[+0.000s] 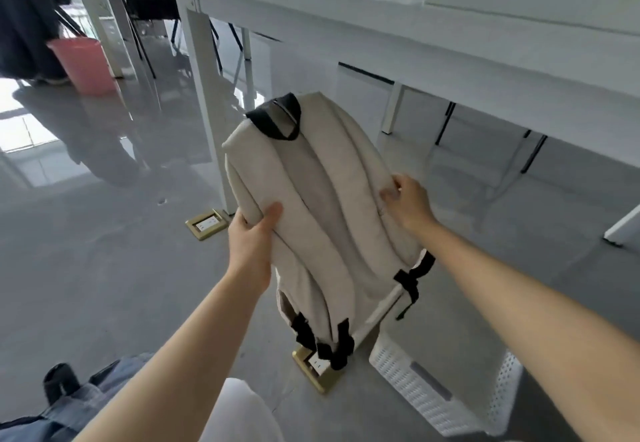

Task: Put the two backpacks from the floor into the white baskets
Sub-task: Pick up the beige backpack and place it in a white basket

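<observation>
A beige backpack (311,206) with a black top handle and black strap buckles hangs in the air in front of me, its strap side towards me. My left hand (251,240) grips its left edge. My right hand (407,200) holds its right edge. A white perforated basket (415,382) stands on the floor at the lower right, just below and to the right of the backpack's bottom; my right forearm hides part of it. A second backpack, blue-grey (69,403), lies at the lower left by my knee.
A long white table (381,25) runs across the back and right, its leg (204,112) just left of the backpack. Two brass floor sockets (207,224) sit in the grey floor. A pink bucket (85,63) and a dark-clothed person stand far left.
</observation>
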{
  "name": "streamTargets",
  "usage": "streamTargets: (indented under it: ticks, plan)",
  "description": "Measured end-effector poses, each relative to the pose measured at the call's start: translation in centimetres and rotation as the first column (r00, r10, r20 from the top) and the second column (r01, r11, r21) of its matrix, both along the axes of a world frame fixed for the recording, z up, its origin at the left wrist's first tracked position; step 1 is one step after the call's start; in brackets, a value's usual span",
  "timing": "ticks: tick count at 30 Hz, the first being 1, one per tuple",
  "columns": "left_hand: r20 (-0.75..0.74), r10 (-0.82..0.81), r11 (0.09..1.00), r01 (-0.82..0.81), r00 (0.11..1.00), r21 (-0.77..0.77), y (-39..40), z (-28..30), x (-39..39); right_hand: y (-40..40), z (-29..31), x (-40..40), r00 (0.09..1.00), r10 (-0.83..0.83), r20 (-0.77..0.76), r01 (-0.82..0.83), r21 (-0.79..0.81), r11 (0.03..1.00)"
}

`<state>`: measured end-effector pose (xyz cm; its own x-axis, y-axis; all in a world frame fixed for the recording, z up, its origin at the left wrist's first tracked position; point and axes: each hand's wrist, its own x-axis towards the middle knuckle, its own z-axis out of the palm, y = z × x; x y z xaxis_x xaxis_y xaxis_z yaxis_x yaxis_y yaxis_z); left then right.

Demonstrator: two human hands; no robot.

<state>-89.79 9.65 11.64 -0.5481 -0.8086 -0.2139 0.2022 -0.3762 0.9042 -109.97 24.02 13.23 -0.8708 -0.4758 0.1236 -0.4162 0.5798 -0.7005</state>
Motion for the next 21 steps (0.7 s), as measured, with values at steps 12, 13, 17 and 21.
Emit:
streamTargets:
  ticks: [12,13,17,21]
  plan:
    - [0.235,-0.325,0.635,0.395,0.916,-0.664,4.1,-3.1,-5.7,-1.2,3.7,6.6,0.851,0.284,0.441,-0.101,-0.393,0.914]
    - [0.313,-0.333,0.553,0.453,0.890,-0.699,4.4,-3.8,-5.9,-1.7,4.0,6.6,0.870,0.241,0.430,-0.094,-0.336,0.937]
    - [0.565,-0.257,0.330,0.620,0.784,-0.712,4.8,-6.6,-6.0,-2.8,2.3,4.6,0.941,-0.094,0.326,0.092,0.019,0.996]
    - [0.730,-0.123,0.296,0.727,0.672,-0.620,4.5,-8.9,-4.2,-1.6,0.8,2.0,0.903,-0.195,0.384,0.219,-0.021,0.975]
